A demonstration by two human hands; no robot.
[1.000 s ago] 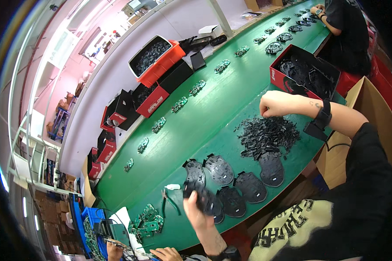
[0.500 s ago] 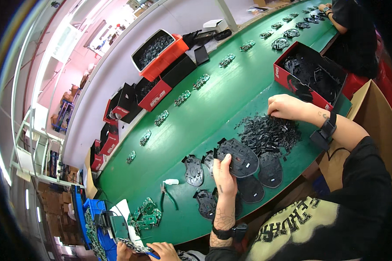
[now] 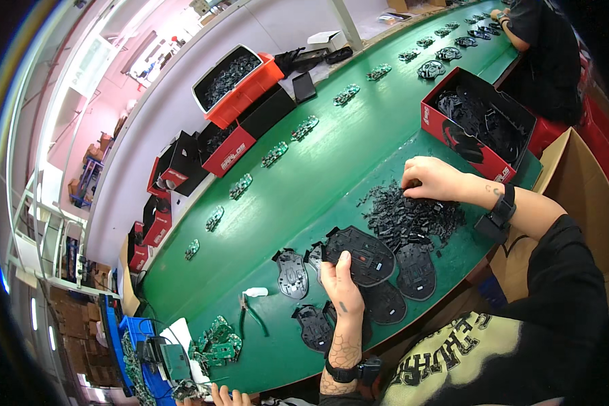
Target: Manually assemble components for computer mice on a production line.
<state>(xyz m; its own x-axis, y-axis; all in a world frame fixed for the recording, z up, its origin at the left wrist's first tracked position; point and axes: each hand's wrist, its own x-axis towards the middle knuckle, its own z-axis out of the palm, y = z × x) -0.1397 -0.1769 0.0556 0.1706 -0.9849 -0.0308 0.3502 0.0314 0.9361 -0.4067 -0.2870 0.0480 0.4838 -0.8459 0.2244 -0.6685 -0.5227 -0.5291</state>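
Note:
My left hand (image 3: 341, 287) holds a black plastic mouse bottom shell (image 3: 367, 258) by its left side, thumb on top. More black mouse shells lie around it: one upper left (image 3: 292, 274), one lower left (image 3: 314, 327), one to the right (image 3: 416, 271) and one below (image 3: 384, 302). My right hand (image 3: 433, 178) is over the far side of a heap of small black plastic pieces (image 3: 416, 220), its fingertips pinched together. Whatever is between those fingertips is too small or hidden to make out.
Green-handled pliers (image 3: 253, 317) and a small white bottle (image 3: 256, 292) lie left of the shells. Circuit boards (image 3: 274, 155) line the green table (image 3: 250, 230). A red box of black parts (image 3: 480, 122) stands far right. Other people's hands show at lower left (image 3: 229, 396) and far right.
My right hand has come down and slightly left over the heap, its fingers more curled. The left hand keeps holding the shell. The whole view has shifted a little.

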